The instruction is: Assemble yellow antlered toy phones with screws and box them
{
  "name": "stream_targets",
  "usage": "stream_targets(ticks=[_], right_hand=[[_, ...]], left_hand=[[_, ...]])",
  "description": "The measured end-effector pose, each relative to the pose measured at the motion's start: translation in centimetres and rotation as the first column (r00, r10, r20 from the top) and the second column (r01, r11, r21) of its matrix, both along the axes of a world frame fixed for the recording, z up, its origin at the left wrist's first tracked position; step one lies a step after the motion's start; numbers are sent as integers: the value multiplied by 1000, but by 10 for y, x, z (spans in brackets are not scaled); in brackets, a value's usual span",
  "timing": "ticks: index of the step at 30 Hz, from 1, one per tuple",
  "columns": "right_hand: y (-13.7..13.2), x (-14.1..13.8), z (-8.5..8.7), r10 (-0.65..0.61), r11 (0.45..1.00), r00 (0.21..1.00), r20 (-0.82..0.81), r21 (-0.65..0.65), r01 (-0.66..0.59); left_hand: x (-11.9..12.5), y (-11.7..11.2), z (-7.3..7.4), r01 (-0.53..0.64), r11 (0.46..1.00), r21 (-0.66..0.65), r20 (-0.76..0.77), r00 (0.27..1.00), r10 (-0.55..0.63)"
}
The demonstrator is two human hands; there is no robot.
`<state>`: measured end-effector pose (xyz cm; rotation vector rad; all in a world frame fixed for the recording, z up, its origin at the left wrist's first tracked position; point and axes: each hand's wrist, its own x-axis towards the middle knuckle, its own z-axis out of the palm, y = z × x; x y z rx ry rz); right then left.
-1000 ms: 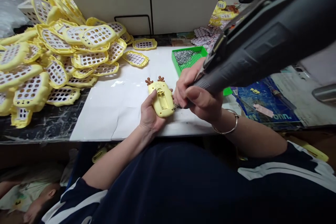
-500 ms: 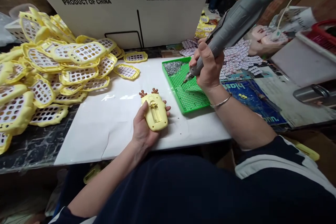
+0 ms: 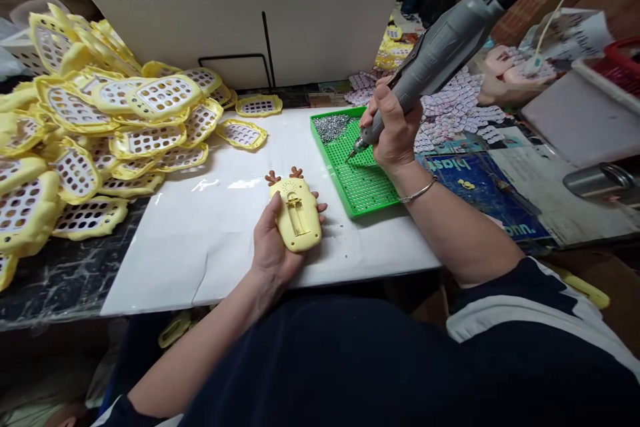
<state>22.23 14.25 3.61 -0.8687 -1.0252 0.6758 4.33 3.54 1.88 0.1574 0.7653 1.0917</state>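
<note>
My left hand (image 3: 273, 240) is wrapped round a yellow toy phone (image 3: 306, 240) with brown antlers. Its back faces up, showing a battery compartment without a cover and holes at the corners. In my right hand (image 3: 397, 123) is a grey electric screwdriver (image 3: 440, 47), tilted with its bit pointing down and left. The bit's tip is over the perforated floor of a green tray (image 3: 357, 203); whether it touches a screw I cannot tell. A heap of small silvery screws (image 3: 331, 128) lies in the tray's far left corner.
Many yellow casing halves (image 3: 150, 140) with white perforated faces are piled at the left. A white carton (image 3: 240, 20) stands at the back. Small whitish-pink pieces (image 3: 450, 107) lie behind the tray. At the right are a blue sheet (image 3: 480, 193) and a pale bin (image 3: 565, 103).
The screwdriver and my right hand have shifted very slightly within the view, the bit still over the tray. My left hand keeps the toy phone in nearly the same place.
</note>
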Motion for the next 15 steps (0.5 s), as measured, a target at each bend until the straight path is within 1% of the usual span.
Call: stream_targets(ticks=[2, 4, 6, 9, 10, 12, 15], right_hand=[[-1, -1, 6, -16, 1000, 1000, -19, 18, 16], [-6, -4, 17, -19, 999, 999, -41, 49, 21], [-16, -12, 31, 19, 998, 999, -47, 63, -16], [-43, -32, 52, 100, 992, 994, -53, 78, -96], [-53, -40, 56, 131, 988, 990, -59, 88, -125], [-75, -55, 61, 247, 967, 967, -59, 79, -242], [-100, -74, 59, 443, 896, 894, -73, 60, -440]], left_hand=[[0, 0, 0, -4, 1000, 5, 9, 1000, 4], [0, 0, -1, -8, 1000, 12, 21, 1000, 8], [0, 0, -1, -8, 1000, 16, 34, 999, 7], [0, 0, -3, 2, 1000, 18, 54, 999, -3], [0, 1, -4, 4, 1000, 18, 61, 998, -5], [0, 2, -7, -4, 1000, 18, 76, 997, 2], [0, 3, -11, -50, 999, 20, 111, 993, 48]])
